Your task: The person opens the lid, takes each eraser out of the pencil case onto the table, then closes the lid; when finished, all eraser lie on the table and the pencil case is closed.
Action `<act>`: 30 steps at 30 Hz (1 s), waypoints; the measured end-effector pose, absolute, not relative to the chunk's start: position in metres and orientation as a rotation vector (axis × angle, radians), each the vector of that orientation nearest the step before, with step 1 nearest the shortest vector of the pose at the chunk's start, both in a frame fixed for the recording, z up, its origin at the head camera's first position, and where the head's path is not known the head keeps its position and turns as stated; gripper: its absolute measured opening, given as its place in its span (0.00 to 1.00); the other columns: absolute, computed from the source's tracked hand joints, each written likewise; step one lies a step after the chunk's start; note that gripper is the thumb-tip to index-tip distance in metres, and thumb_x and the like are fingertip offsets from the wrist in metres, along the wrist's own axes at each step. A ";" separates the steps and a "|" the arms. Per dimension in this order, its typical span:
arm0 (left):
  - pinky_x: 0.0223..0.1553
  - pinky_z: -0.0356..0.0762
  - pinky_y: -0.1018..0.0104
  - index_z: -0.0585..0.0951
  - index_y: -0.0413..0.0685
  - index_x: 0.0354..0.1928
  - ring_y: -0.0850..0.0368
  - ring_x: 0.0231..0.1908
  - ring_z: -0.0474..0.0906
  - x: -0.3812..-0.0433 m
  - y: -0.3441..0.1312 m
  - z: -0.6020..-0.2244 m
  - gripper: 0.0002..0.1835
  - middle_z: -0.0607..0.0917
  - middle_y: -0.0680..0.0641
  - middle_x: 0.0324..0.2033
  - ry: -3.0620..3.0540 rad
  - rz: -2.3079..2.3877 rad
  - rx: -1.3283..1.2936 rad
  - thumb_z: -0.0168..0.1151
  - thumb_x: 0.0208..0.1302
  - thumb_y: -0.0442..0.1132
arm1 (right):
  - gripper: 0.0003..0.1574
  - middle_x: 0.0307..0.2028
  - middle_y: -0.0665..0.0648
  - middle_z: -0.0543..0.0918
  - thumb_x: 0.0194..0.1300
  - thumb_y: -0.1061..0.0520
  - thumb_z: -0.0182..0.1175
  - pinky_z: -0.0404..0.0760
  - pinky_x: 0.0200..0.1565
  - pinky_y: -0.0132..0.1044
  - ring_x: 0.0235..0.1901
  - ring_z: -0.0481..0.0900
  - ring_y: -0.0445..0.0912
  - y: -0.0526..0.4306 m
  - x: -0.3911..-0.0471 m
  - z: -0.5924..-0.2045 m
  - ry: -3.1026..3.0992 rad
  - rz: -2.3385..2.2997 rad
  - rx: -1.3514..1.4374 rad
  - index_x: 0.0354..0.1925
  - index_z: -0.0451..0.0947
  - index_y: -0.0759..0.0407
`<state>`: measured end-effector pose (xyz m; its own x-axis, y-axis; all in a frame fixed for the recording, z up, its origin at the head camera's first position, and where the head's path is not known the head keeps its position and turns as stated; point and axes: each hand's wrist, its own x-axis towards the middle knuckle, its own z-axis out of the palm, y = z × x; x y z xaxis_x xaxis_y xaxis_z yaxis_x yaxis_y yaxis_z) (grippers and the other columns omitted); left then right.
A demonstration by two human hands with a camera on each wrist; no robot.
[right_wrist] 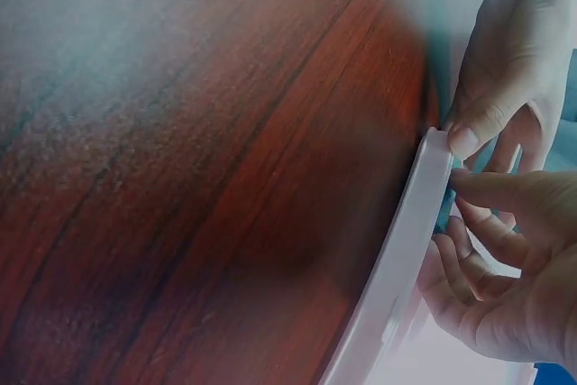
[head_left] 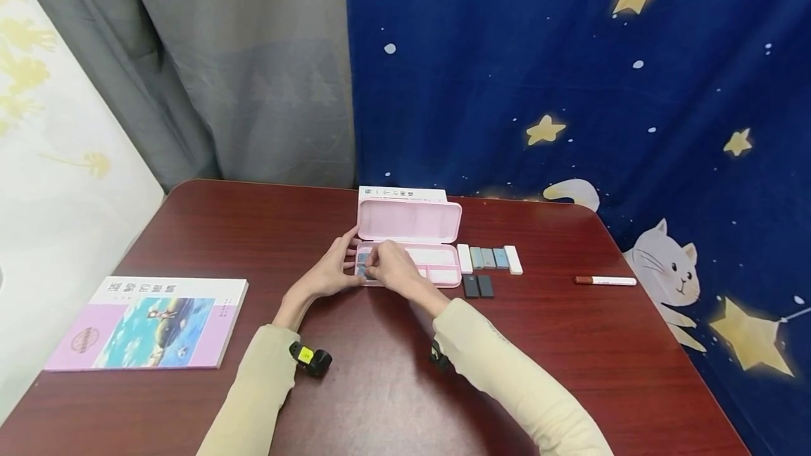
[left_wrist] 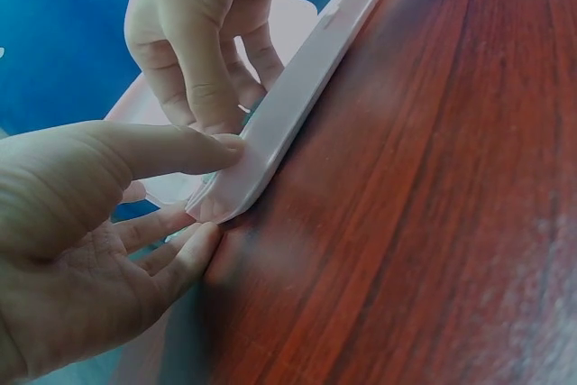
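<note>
An open pink case (head_left: 453, 250) lies on the table with its lid (head_left: 409, 221) raised at the back. My left hand (head_left: 331, 266) grips the case's left end, thumb on the front wall and fingers around the corner. In the left wrist view, that thumb (left_wrist: 212, 151) lies close to the right fingers. My right hand (head_left: 391, 266) reaches into the left compartment and pinches a small blue-teal block (right_wrist: 444, 214), mostly hidden by the fingertips. Blue-grey pieces (head_left: 362, 259) show beside it in the case.
Right of the case stand white blocks (head_left: 513, 260) and grey-blue blocks (head_left: 488, 258), with two dark blocks (head_left: 478, 286) in front. A red-capped marker (head_left: 605, 281) lies farther right. At left is a book (head_left: 152, 322); a white box (head_left: 402, 193) sits behind the lid.
</note>
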<state>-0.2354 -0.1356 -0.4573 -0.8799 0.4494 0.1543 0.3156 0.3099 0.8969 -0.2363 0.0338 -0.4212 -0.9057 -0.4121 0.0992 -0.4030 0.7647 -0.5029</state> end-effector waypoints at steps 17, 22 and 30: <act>0.57 0.69 0.41 0.45 0.32 0.73 0.30 0.57 0.63 -0.233 -0.136 -0.458 0.56 0.60 0.26 0.59 2.446 1.653 0.725 0.69 0.45 0.18 | 0.06 0.28 0.51 0.83 0.60 0.66 0.65 0.76 0.35 0.31 0.30 0.77 0.40 0.037 -0.242 -0.421 2.822 -0.887 -0.762 0.37 0.83 0.59; 0.58 0.69 0.42 0.45 0.34 0.73 0.33 0.58 0.64 -0.234 -0.137 -0.459 0.55 0.60 0.29 0.59 2.471 1.623 0.714 0.69 0.47 0.20 | 0.05 0.29 0.54 0.83 0.60 0.67 0.63 0.77 0.29 0.27 0.24 0.78 0.40 0.044 -0.244 -0.422 2.803 -1.081 -0.683 0.38 0.81 0.62; 0.59 0.69 0.43 0.45 0.35 0.74 0.32 0.59 0.63 -0.235 -0.136 -0.458 0.55 0.60 0.29 0.60 2.440 1.641 0.711 0.68 0.47 0.20 | 0.11 0.30 0.61 0.84 0.60 0.71 0.62 0.84 0.24 0.36 0.26 0.82 0.46 0.054 -0.241 -0.424 2.645 -1.483 -0.439 0.43 0.80 0.67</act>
<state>-0.2349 -0.1357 -0.4582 -0.8830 0.4410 0.1607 0.3150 0.3031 0.8994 -0.2414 0.0543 -0.4238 -0.9559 -0.2847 0.0718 -0.2097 0.4909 -0.8456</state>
